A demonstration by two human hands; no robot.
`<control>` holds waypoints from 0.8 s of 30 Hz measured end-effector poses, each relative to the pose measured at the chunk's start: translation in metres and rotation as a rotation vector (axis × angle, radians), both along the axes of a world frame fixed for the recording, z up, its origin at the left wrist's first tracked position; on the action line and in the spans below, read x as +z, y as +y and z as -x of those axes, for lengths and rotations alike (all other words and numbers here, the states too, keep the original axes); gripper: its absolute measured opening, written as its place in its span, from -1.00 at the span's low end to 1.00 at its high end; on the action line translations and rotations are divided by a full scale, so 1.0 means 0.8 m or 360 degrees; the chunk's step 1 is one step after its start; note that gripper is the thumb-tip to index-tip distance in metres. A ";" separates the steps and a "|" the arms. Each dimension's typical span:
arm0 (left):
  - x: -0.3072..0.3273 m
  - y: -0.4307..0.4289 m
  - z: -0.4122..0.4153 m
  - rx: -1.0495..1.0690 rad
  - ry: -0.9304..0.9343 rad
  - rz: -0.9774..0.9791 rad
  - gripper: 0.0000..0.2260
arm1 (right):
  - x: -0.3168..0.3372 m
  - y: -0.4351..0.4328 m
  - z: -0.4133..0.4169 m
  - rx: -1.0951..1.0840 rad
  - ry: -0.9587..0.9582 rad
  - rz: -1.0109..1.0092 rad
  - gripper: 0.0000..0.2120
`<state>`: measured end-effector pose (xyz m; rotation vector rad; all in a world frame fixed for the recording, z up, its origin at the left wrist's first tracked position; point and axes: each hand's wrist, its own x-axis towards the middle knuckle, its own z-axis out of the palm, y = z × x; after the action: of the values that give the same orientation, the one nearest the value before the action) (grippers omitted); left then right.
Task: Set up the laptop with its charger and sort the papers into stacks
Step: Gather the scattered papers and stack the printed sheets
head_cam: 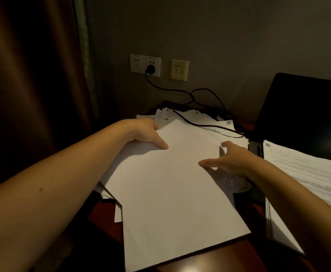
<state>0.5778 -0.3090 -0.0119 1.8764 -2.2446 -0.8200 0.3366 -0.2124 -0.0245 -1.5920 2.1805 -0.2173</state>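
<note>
Left hand (143, 132): I pinch the blank sheet (172, 193) at its far-left corner, thumb on top.
Right hand (233, 160): spread, touching its right edge.
Position: between my hands, long axis running away from me; printed stack (308, 173) lies right, nearer my right hand.

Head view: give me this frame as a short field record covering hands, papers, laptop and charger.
left hand: pinches the blank sheet near its upper left corner, thumb on top
right hand: thumb and forefinger spread, resting at the sheet's right edge
paper pile: loose, fanned out under the blank sheet
printed stack: at right, in front of the laptop screen
laptop: lid up, screen dark
charger plug: in the wall socket
cable: runs over the paper pile toward the laptop
desk: reddish wood
</note>
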 end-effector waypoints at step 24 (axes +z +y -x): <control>-0.002 0.038 -0.009 0.0305 0.1158 0.0222 -0.67 | 0.002 0.020 0.034 -0.0099 -0.0714 0.0499 -0.71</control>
<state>0.5852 -0.2784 -0.0134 1.3860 -1.6028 -1.0583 0.3097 -0.1968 -0.0227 -1.4521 1.9065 -0.8830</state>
